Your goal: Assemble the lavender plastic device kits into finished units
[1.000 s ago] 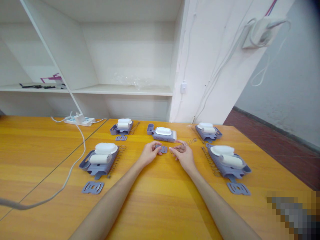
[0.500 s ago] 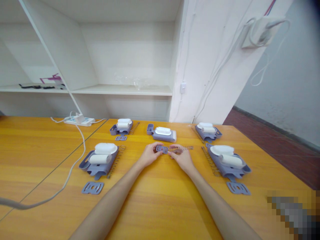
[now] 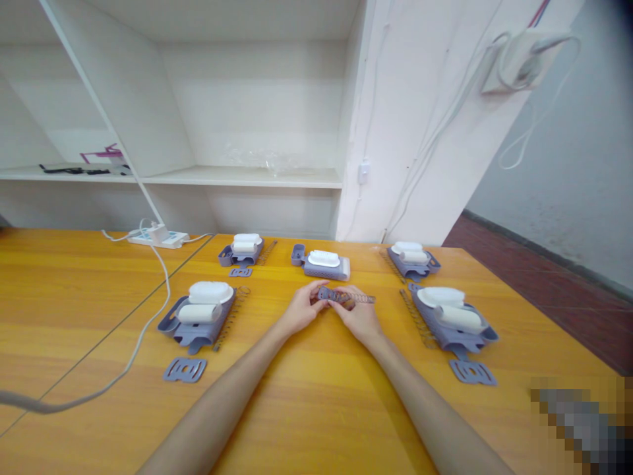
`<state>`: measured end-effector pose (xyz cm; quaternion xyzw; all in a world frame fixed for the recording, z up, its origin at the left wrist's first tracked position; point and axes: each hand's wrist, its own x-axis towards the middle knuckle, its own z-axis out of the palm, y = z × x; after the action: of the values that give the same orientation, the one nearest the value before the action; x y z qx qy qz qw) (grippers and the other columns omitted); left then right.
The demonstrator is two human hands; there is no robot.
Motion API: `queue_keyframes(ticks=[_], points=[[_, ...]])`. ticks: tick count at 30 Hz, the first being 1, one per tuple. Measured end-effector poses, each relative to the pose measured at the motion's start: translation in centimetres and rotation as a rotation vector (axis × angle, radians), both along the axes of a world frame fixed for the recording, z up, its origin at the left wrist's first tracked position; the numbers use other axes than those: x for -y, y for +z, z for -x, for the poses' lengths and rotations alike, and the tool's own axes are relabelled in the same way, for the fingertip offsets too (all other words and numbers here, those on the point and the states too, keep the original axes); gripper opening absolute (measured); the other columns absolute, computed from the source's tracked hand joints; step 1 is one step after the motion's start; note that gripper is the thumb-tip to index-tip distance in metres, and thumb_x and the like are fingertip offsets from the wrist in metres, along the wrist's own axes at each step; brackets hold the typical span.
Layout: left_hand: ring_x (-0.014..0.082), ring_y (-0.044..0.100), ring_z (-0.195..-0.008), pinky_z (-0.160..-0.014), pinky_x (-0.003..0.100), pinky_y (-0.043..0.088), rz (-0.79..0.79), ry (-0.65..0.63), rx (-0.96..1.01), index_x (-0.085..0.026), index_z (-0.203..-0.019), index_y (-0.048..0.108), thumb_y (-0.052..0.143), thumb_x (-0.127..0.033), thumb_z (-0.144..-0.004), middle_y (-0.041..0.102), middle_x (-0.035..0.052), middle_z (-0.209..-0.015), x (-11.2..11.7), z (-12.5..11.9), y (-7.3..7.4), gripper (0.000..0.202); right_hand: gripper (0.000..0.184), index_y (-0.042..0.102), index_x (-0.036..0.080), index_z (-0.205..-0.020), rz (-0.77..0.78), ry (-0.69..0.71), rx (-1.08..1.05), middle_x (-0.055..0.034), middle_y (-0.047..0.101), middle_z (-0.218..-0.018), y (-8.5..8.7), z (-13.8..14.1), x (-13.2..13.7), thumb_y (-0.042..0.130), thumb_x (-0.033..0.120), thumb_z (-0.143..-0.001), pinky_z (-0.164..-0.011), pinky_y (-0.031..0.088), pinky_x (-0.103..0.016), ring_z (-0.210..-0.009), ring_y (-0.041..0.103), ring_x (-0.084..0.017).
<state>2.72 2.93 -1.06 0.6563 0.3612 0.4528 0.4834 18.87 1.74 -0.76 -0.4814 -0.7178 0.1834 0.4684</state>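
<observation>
Fingers of my left hand (image 3: 302, 307) are closed on a small grey-purple slotted plate (image 3: 324, 294) above the middle of the table. My right hand (image 3: 362, 316) grips a thin metal coil spring (image 3: 363, 299), whose free end sticks out to the right. The spring's near end meets the plate between both hands; whether it is hooked in cannot be made out. Just beyond my hands lies a grey-purple perforated holder (image 3: 326, 269) with a white oval piece (image 3: 323, 258) on top and a small cup (image 3: 297, 254) at its left.
Similar part sets stand around: near left holder (image 3: 196, 323), near right holder (image 3: 450, 326), far left set (image 3: 243, 251), far right set (image 3: 413, 260). Loose slotted plates (image 3: 184, 370) and springs (image 3: 418, 318) lie beside them. A power strip (image 3: 158, 236) trails a white cable (image 3: 158, 310) across the left side.
Both hands have drawn slightly closer together. The plate has turned and tilted, and the spring has shifted a little left and down with the right hand.
</observation>
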Motion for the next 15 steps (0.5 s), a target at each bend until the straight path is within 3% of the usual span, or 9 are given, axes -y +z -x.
queue_keyframes(ticks=[15], points=[[0.0158, 0.064, -0.087, -0.085, 0.034, 0.05, 0.074, 0.014, 0.11, -0.013, -0.115, 0.051, 0.06, -0.015, -0.074, 0.066, 0.008, -0.096, -0.76, 0.13, -0.8, 0.041, 0.02, 0.064, 0.023, -0.089, -0.041, -0.105, 0.076, -0.0047, 0.065, -0.093, 0.32, -0.04, 0.48, 0.058, 0.039, -0.078, -0.077, 0.047, -0.033, -0.085, 0.061, -0.021]])
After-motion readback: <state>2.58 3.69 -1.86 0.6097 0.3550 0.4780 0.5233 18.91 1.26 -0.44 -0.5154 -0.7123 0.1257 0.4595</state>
